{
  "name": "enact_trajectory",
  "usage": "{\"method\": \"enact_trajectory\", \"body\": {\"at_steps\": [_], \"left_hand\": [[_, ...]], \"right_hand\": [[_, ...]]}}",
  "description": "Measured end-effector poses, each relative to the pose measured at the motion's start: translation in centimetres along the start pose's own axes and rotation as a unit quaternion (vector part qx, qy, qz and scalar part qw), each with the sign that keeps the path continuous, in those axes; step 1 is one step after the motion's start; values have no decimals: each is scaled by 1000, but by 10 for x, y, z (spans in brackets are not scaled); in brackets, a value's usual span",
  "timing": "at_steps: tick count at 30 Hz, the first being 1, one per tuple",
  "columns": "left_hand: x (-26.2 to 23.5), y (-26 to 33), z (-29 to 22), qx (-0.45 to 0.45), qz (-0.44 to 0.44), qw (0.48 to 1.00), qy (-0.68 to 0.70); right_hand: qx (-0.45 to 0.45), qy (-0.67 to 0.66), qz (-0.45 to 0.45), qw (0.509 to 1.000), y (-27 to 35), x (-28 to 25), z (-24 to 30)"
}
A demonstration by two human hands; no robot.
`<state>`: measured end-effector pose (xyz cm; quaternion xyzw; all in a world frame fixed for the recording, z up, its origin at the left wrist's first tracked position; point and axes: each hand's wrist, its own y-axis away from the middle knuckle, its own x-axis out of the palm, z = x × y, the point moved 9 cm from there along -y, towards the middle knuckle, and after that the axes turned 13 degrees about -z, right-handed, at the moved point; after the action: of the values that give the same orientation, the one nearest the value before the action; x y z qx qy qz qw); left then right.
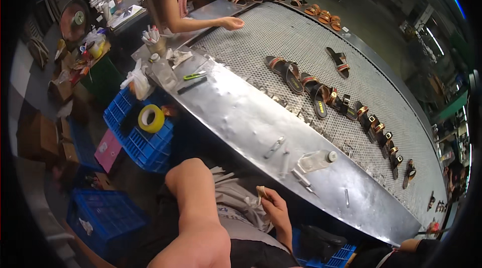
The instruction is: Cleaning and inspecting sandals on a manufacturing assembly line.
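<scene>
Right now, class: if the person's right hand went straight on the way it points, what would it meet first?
The right hand, gripping a small pale object, points up toward the metal table. Its near edge probably comes first, then the small metal tool; depth is unclear.

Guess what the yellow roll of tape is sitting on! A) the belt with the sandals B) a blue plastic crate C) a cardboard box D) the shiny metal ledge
B: the yellow roll of tape lies on a blue plastic crate, below the metal ledge.
</scene>
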<state>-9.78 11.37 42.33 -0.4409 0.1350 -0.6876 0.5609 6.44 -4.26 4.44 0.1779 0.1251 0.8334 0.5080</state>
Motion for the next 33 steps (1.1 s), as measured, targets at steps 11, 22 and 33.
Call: {"method": "enact_trajectory", "body": {"at_steps": [11,22,33], "left_hand": [[-62,-30,14,0,-5,1000,7],[-115,-36,13,-43,-127,989,54],[-96,193,44,-684,293,668,0]], "right_hand": [[-6,-24,-49,999,-14,79,9],[-15,-14,-116,993,-12,91,4],[-171,-49,-99,979,41,44,46]]}}
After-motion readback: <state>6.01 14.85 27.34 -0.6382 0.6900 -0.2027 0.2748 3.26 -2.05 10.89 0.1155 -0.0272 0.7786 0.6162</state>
